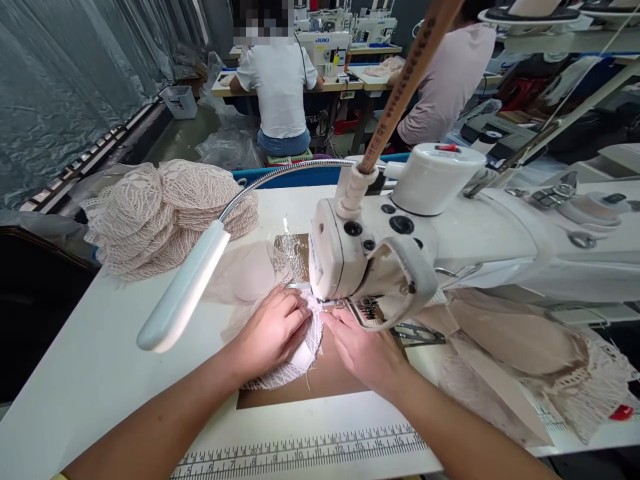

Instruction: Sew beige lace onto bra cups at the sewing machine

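Lace piece (303,358) lay over brown panel (337,380) on bench (100,373), far edge at sewing machine (327,257) head. Left hand (275,328) rested on lace, fingers curled; couldn't tell if pinching. Right hand (364,347) was at lace's right edge, fingers forward, grip unclear. Lace stack (170,210) sat far left, beyond lamp (185,290).

Crinkled grey sheeting (85,93), dull floor (184,141), pale worktables (334,87) behind

The lace pile (173,217) lies left of the sewing machine (475,230).
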Demonstrator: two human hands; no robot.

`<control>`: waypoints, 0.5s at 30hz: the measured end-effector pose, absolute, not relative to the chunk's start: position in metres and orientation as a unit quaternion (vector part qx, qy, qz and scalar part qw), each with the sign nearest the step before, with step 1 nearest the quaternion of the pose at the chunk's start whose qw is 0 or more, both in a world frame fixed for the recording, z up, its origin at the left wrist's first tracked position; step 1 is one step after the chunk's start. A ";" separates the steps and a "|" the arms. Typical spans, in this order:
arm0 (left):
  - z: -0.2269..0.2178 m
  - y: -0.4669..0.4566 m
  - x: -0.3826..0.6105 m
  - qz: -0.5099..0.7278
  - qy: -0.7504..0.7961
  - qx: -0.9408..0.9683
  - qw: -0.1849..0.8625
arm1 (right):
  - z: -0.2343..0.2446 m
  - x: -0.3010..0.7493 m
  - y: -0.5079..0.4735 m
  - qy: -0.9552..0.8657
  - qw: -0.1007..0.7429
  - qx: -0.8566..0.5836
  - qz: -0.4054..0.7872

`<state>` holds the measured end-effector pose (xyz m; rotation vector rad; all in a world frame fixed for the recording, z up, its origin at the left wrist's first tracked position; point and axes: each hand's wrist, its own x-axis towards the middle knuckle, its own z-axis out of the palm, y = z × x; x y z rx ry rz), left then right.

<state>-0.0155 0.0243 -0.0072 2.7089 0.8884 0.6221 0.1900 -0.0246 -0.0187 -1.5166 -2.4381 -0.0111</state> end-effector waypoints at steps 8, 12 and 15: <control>-0.010 0.025 -0.013 0.188 0.269 0.943 0.048 | -0.021 0.188 -0.020 -0.821 0.134 -0.555 -0.015; -0.004 0.022 -0.011 0.175 0.253 0.949 0.074 | -0.022 0.190 -0.019 -0.818 0.158 -0.552 -0.037; -0.001 0.021 -0.010 0.164 0.246 0.950 0.097 | -0.019 0.191 -0.022 -0.817 0.165 -0.552 -0.023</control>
